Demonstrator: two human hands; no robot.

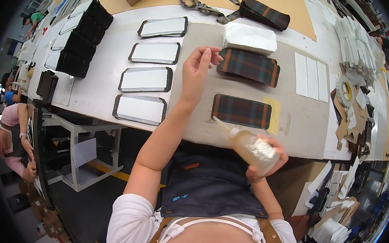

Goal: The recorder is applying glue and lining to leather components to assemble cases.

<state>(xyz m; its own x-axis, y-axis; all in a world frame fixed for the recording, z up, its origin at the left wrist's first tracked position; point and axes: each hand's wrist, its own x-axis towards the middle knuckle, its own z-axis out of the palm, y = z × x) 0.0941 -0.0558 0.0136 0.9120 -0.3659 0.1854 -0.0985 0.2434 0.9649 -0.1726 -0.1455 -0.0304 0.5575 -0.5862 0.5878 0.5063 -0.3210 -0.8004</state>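
Note:
My right hand (271,156) is wrapped round a squeeze bottle (250,145) with pale amber contents. The bottle is tilted, and its thin nozzle points at the lower left corner of a dark plaid fabric panel (241,111). I cannot tell whether the tip touches the panel. My left hand (200,67) hovers at the left end of a fanned stack of plaid panels (249,67), with loosely bent fingers apart and nothing visible in them. Just beyond that stack sits a pile of white rectangular pieces (250,38).
Left of my forearm lie several dark-edged panels with white tops (145,79). Rows of black-edged pieces (80,41) stand farther left. Plaid strips (207,2) and another plaid stack (264,15) lie at the back. White strips (311,78) and a tape roll (344,90) are to the right.

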